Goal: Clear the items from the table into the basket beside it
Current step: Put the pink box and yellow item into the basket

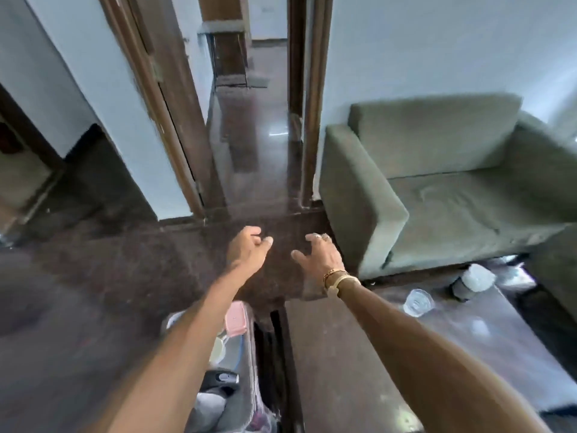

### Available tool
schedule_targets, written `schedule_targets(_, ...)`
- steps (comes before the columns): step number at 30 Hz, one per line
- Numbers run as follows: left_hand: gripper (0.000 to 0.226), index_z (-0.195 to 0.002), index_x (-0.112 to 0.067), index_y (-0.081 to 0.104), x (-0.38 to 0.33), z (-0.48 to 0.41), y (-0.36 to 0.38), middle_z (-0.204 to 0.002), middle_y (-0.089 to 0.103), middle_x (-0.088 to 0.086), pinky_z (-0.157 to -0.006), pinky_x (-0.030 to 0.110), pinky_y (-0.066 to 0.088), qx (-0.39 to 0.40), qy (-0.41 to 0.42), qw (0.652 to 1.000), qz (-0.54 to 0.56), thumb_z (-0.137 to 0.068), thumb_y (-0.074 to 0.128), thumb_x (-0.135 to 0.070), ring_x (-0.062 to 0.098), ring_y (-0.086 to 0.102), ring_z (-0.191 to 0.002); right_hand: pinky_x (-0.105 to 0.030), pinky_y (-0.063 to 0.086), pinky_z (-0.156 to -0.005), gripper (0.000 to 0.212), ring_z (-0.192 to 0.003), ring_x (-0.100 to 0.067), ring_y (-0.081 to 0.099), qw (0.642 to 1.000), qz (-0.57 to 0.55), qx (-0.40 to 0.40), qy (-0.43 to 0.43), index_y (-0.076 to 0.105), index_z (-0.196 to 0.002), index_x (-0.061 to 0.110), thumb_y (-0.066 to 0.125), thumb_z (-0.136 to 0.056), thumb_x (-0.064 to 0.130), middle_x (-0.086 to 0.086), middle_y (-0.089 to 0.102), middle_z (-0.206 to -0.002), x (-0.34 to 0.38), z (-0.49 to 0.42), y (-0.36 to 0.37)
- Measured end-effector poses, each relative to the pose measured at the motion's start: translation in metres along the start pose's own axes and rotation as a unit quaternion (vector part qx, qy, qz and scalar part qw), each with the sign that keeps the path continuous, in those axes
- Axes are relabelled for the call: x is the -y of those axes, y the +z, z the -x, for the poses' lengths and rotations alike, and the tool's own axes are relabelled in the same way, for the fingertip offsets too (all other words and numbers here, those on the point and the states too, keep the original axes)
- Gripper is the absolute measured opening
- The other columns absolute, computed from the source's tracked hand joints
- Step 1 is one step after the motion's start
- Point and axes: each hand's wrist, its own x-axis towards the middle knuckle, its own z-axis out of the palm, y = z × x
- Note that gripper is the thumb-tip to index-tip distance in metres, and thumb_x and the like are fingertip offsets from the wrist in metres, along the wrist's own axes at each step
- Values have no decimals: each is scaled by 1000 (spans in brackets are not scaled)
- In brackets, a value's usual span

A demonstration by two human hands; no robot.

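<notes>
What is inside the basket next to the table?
In the basket a pink box, a black object and blurred pale things show; the left forearm covers the rest.

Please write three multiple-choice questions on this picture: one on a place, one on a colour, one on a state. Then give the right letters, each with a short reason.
1. Where does the clear glass stand?
A. on the table
B. on the floor
C. on a shelf

2. What colour is the sofa?
A. red
B. green
C. white

3. What do the left hand and the right hand hold?
A. a cloth
B. a bottle
C. nothing

Answers:
1 A: the glass stands on the dark, shiny table top, in front of the sofa.
2 B: its seat, back and arm are all a dull green.
3 C: both hands are stretched out over the floor with no object in their fingers.
</notes>
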Motion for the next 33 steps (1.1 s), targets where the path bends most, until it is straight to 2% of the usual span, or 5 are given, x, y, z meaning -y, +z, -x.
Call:
schedule_targets(6, 48, -127, -21, 58, -67, 21, -2, -123, 65, 3, -96, 36, 49, 13, 168, 984, -52, -89, 60, -50, 21, 64, -108, -43, 40, -106, 84, -126, -30, 43, 984, 57, -165, -24, 37, -147, 18, 53, -82, 68, -5, 42, -138, -16, 47, -72)
schedule_targets(12, 47, -122, -19, 62, -119, 51, -5, -120, 61, 4, -93, 38, 48, -29, 356, 929, -101, -92, 53, -55, 25, 60, -110, -44, 35, -107, 95, -132, -27, 37, 953, 84, -291, 12, 29, -150, 22, 44, -75, 78, -1, 34, -146, -32, 98, -132)
schedule_targets(16, 53, -130, -18, 58, -135, 81, 15, -130, 57, 4, -94, 44, 49, -16, 417, 896, -152, -95, 47, -57, 27, 58, -114, -43, 36, -103, 91, -126, -27, 40, 928, 103, -357, 36, 32, -147, 21, 47, -76, 76, 0, 37, -142, -56, 139, -148)
schedule_targets(23, 55, -133, -19, 55, -180, 144, 69, -135, 54, 4, -99, 46, 44, 29, 510, 840, -184, -94, 48, -56, 28, 54, -120, -43, 31, -109, 92, -133, -27, 36, 902, 155, -392, 98, 31, -150, 18, 52, -79, 73, -3, 33, -148, -126, 208, -185)
schedule_targets(33, 51, -131, -20, 55, -274, 241, 188, -135, 54, 5, -103, 48, 41, 87, 540, 830, -112, -94, 51, -55, 29, 53, -122, -45, 29, -110, 88, -135, -28, 33, 856, 141, -462, 183, 33, -147, 19, 54, -79, 71, -5, 33, -148, -236, 288, -282)
